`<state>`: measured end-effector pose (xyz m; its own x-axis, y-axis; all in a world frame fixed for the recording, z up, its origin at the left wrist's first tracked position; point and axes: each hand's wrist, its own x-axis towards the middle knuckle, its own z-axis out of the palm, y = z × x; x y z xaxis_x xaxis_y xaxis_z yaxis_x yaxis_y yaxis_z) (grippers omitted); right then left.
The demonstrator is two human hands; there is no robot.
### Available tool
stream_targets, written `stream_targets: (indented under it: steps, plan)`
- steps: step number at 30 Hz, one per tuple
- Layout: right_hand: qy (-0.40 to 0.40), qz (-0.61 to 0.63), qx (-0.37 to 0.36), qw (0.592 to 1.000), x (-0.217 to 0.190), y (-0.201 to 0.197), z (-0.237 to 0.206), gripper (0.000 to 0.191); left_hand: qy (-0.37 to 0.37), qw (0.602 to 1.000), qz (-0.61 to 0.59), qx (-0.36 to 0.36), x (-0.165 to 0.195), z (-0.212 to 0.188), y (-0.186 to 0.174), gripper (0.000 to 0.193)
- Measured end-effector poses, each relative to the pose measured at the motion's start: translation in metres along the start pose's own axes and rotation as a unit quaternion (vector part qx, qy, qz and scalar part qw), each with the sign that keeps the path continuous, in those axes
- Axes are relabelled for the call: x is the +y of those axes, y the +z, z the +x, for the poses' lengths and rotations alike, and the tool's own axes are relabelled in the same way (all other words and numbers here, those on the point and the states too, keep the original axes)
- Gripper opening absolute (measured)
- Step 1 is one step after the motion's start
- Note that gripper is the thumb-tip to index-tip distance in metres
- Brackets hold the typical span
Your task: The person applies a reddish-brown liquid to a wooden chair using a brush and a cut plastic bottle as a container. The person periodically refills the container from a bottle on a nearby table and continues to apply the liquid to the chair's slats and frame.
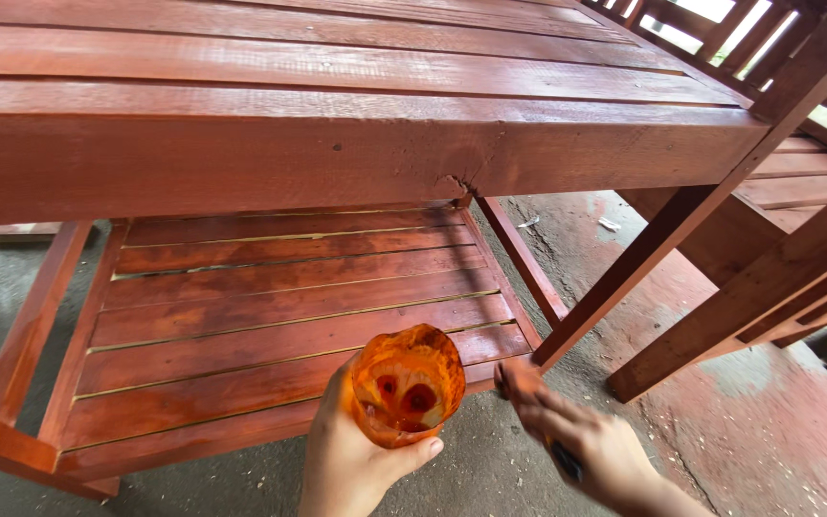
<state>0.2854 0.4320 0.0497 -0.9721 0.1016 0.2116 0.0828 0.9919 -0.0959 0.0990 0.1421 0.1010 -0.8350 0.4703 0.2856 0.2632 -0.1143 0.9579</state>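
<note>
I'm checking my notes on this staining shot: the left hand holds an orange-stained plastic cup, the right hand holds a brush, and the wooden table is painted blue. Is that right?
Not quite. The head view shows the wooden table stained reddish-brown, not blue. The rest holds: the left hand holds the orange-stained plastic cup, and the right hand holds a brush, though motion blurs it.

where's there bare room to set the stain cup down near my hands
The lower slatted shelf is bare from its left leg across to the right corner. The tabletop is bare too. It is tighter by the slanted legs on the right, beside the right hand. The left hand holds the cup.
</note>
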Motion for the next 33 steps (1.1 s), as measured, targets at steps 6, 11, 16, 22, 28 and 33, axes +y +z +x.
stream_targets:
  steps: [6, 11, 16, 22, 28, 33]
  plan:
    - [0.135, 0.028, 0.050, 0.989, 0.029, 0.047, 0.067, 0.036, -0.009, 1.000, 0.003, 0.012, -0.018, 0.009, -0.013, 0.099]
    - [0.086, -0.010, 0.091, 0.992, 0.027, 0.052, 0.081, 0.048, -0.051, 0.998, 0.006, 0.021, -0.029, 0.023, -0.013, 0.083]
    - [0.204, 0.190, 0.114, 0.954, 0.010, 0.035, 0.078, 0.022, -0.018, 0.999, -0.040, 0.002, -0.040, 0.026, 0.003, 0.083]
    - [0.227, 0.174, 0.085, 0.954, 0.019, 0.029, 0.071, 0.022, -0.031, 0.999, -0.030, -0.009, -0.042, 0.015, 0.025, 0.085]
    - [0.220, 0.405, 0.004, 0.888, 0.066, 0.006, -0.011, 0.033, -0.008, 0.999, 0.032, -0.021, -0.030, 0.004, 0.051, 0.085]
    - [0.363, 0.473, 0.172, 0.784, 0.163, -0.040, -0.050, 0.028, 0.003, 0.999, 0.004, -0.043, -0.017, 0.004, 0.083, 0.095]
